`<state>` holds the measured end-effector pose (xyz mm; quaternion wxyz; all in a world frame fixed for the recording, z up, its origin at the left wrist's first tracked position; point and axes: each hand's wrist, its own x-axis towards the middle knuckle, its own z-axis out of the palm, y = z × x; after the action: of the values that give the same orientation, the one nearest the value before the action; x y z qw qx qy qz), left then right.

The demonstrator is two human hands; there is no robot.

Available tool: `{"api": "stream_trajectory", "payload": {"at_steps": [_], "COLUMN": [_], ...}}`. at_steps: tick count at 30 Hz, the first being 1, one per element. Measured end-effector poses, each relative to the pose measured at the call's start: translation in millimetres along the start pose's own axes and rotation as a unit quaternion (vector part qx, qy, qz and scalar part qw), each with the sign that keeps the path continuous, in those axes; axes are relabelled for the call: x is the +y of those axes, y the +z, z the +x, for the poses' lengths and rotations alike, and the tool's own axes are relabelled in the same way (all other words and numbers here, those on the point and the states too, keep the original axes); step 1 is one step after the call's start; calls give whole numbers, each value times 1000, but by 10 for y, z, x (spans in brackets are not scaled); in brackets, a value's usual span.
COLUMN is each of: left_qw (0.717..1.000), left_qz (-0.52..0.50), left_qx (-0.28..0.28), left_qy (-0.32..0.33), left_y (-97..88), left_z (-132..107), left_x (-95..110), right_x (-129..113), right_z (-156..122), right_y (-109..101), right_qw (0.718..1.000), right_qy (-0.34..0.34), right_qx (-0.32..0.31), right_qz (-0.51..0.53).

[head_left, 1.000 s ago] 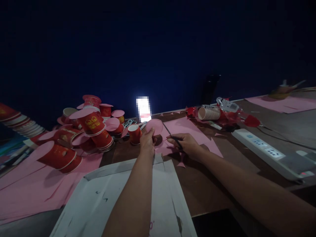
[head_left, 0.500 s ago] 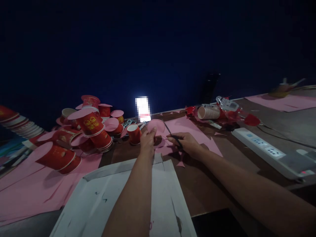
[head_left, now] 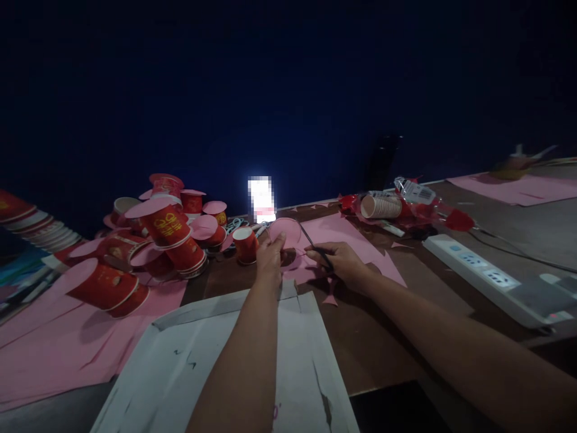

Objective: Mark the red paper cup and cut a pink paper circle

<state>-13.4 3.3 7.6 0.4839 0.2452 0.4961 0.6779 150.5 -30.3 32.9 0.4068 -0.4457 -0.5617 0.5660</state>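
My left hand (head_left: 270,255) is closed, with the thumb pressing a round pink paper piece (head_left: 290,230) against the fingers. My right hand (head_left: 340,261) is wrapped round dark scissors (head_left: 315,245), and a long thin blade points up and left to the right edge of the round piece. Beneath both hands lies a pink paper sheet (head_left: 356,237). An upright red paper cup (head_left: 246,245) stands just left of my left hand. Small pink offcuts, one of them a curved scrap (head_left: 330,294), lie near my right hand.
Red cups topped with pink discs (head_left: 166,225) are heaped on the left, over more pink paper (head_left: 67,355). A lit phone screen (head_left: 261,198) stands at the back. A white board (head_left: 193,355) is under my left forearm. Bagged cups (head_left: 383,206) and a power strip (head_left: 478,270) are right.
Almost nothing differs. Both hands keep their places at the round paper piece, and the view has shifted very slightly.
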Motion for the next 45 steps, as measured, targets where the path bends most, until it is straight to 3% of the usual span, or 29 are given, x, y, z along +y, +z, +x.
{"api": "stream_trajectory", "payload": {"at_steps": [21, 35, 45], "left_qw": [999, 997, 996], "left_qz": [-8, -65, -61], "left_qx": [29, -4, -46], "left_qy": [-25, -36, -34], "left_y": [-3, -2, 19], "left_z": [14, -1, -62], "left_x": [-4, 16, -2], "right_x": [-14, 49, 4], "right_z": [-13, 52, 22], "right_y": [22, -16, -21], "right_qw": [1000, 998, 999], "right_qy": [-1, 8, 10], "right_qx": [-4, 57, 23], "right_qz": [-1, -8, 30]}}
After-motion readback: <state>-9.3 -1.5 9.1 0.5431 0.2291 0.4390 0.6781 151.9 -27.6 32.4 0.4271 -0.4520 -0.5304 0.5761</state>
